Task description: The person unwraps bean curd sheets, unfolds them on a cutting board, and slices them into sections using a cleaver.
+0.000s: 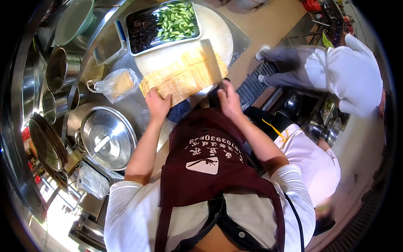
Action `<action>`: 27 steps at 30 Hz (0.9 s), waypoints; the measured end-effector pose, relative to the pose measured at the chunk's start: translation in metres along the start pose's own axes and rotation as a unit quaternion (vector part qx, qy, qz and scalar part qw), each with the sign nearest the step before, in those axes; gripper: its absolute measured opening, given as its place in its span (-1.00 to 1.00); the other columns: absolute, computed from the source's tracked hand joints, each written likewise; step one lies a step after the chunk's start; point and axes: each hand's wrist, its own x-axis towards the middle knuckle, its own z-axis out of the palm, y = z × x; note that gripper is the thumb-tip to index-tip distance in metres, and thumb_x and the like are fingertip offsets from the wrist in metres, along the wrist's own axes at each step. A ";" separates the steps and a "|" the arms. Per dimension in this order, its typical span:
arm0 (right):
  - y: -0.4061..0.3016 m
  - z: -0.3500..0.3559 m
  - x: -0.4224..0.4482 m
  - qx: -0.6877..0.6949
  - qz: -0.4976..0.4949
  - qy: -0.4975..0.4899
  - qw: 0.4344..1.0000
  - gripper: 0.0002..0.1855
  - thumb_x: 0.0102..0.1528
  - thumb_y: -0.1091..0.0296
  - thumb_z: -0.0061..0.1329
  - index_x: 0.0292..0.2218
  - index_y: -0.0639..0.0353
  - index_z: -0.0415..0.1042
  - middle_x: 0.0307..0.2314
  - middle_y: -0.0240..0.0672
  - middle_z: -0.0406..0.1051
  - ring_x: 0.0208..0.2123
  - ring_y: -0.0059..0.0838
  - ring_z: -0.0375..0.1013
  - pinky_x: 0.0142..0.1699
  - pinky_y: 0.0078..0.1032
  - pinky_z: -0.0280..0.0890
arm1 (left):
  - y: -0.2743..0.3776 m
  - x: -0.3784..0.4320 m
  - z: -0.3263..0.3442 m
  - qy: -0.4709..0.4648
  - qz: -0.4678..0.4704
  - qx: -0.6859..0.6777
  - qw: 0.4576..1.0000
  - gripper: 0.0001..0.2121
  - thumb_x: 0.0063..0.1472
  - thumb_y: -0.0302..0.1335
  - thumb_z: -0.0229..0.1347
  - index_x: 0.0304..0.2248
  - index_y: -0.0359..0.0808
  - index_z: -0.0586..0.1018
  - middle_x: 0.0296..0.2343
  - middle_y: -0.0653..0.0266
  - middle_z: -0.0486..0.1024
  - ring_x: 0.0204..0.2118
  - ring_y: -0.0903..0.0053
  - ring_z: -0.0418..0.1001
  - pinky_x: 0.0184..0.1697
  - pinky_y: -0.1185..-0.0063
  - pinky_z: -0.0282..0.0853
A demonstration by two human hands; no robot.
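Note:
A layered stack of yellow, wrinkled sheets (179, 75), apparently tofu skin, lies across the near part of a round white cutting board (217, 26). My left hand (159, 102) grips its near left corner, thumb and fingers on the sheets. At the stack's right end is the broad blade of a cleaver (211, 61), somewhat blurred. My right hand (230, 97) is around its dark handle, which is mostly hidden. Behind the stack, a metal tray (163, 47) on the board holds dark wood-ear-like pieces (141, 31) and sliced green cucumber (178, 22).
Left of the board are a clear plastic container (110, 56), a bagged yellow block (122, 82), steel pots (63, 69) and a large steel lid (108, 138). Two people in white tops (352, 75) (307, 157) stand at the right, near a stove with pans (318, 129).

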 end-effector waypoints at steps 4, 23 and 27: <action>0.021 -0.027 0.063 -0.145 -0.069 0.104 0.982 -0.52 0.23 0.21 -0.24 0.11 0.25 0.18 -0.09 0.16 0.37 -0.06 0.13 0.39 0.03 -0.12 0.28 | -0.037 -0.013 0.008 -0.057 -0.188 -0.032 0.980 -0.26 -0.09 -0.19 0.33 -0.02 -0.48 0.29 -0.09 -0.25 0.38 0.00 -0.05 0.34 0.09 0.26 0.25; 0.058 -0.012 0.146 -0.259 -0.026 0.116 0.959 -0.55 0.21 0.26 -0.14 0.10 0.12 0.21 -0.10 0.03 0.30 -0.13 0.09 0.40 -0.06 -0.07 0.31 | -0.041 -0.036 -0.023 0.079 -0.166 -0.185 0.965 -0.84 0.16 -0.48 0.17 -0.49 -0.36 0.46 -0.59 0.39 0.43 -0.54 0.69 0.30 -0.42 0.64 0.24; 0.068 -0.012 0.142 -0.257 -0.008 0.093 0.962 -0.54 0.20 0.26 -0.13 0.11 0.09 0.21 -0.10 0.03 0.29 -0.13 0.09 0.40 -0.06 -0.09 0.31 | -0.039 -0.040 -0.027 0.071 -0.180 -0.277 0.941 -0.88 0.17 -0.49 0.16 -0.41 -0.37 0.49 -0.54 0.37 0.48 -0.51 0.68 0.35 -0.39 0.64 0.28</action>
